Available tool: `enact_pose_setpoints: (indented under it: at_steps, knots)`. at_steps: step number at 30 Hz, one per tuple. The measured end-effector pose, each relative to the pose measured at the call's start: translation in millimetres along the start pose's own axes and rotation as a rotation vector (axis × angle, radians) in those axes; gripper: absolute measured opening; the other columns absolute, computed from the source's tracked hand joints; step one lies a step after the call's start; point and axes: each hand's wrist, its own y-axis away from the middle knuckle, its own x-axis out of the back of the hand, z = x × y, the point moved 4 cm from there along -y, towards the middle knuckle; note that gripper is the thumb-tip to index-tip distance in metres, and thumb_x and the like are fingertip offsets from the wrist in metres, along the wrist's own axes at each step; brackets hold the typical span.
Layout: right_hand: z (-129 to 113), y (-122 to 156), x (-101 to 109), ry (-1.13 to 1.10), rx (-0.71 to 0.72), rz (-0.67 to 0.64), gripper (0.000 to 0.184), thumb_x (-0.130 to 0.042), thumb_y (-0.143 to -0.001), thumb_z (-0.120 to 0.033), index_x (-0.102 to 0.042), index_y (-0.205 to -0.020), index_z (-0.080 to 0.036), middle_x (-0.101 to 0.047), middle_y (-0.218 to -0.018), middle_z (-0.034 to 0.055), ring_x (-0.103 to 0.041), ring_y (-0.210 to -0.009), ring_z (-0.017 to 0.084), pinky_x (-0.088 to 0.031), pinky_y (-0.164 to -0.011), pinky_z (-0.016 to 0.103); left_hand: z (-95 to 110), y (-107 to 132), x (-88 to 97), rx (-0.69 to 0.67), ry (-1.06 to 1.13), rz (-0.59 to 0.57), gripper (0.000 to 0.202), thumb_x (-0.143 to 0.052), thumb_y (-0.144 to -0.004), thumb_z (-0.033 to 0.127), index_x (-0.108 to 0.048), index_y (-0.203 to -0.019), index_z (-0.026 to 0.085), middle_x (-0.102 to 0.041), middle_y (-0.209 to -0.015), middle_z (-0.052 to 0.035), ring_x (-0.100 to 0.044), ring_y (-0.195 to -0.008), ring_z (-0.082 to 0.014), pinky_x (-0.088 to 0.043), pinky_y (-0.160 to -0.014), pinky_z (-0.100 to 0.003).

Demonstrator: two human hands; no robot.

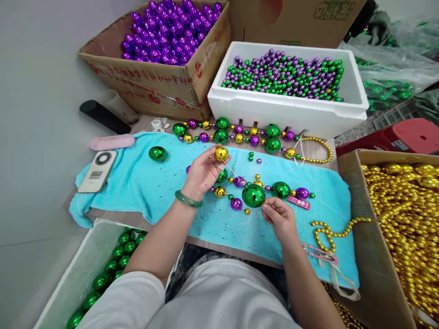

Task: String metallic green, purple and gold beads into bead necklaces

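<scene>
My left hand [206, 169], a green bangle [188, 199] at its wrist, is closed on a shiny gold bead [221, 154]. A thin pale string [232, 170] runs from that bead down to the right. Lower right, my right hand [279, 217] pinches the edge of a large green bead [254, 195]. Under and around the hands lie a purple bead [236, 204], another green bead [281, 189] and small gold beads on a turquoise towel [164, 183]. A finished-looking bead strand [239, 132] stretches along the towel's far edge.
A cardboard box of purple beads [202, 82] and a white foam box [288, 107] stand behind. Gold bead strings fill a box [384, 256] at right; a foam box [65, 274] of green beads sits lower left. A phone [98, 171] and pink scissors-like tool [322, 254] lie on the towel.
</scene>
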Motion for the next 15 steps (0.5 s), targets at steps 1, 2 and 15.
enact_pose_setpoints:
  at_steps: [1,2,15]
  knots:
    - [0.3,0.2,-0.6,0.003,0.001,0.001,0.024,-0.072,-0.07,-0.038,-0.059,-0.07,-0.018,-0.049,-0.05,-0.0036,-0.04,-0.045,0.008,-0.028,-0.042,0.021,-1.1,1.0,0.0,-0.003,0.006,0.005,0.01,-0.06,-0.084,0.018,-0.069,-0.087,0.015,-0.07,-0.086,-0.0055,-0.068,-0.085,-0.016,-0.057,-0.089,-0.031]
    - [0.5,0.4,-1.1,0.007,0.0,0.003,0.024,-0.072,-0.07,-0.038,-0.059,-0.07,-0.018,-0.049,-0.049,-0.0038,-0.039,-0.045,0.008,-0.028,-0.042,0.021,-2.1,2.2,-0.1,-0.003,0.009,0.009,0.009,-0.06,-0.084,0.018,-0.069,-0.086,0.015,-0.07,-0.086,-0.0053,-0.068,-0.085,-0.0162,-0.056,-0.089,-0.031]
    - [-5.2,4.3,-1.6,0.049,-0.002,0.055,0.021,-0.07,-0.069,-0.036,-0.059,-0.068,-0.018,-0.05,-0.048,-0.0037,-0.04,-0.044,0.008,-0.029,-0.042,0.022,-5.3,15.0,1.0,-0.079,0.011,-0.017,0.009,-0.068,-0.077,0.017,-0.065,-0.086,0.017,-0.069,-0.088,-0.003,-0.068,-0.087,-0.0158,-0.055,-0.086,-0.029]
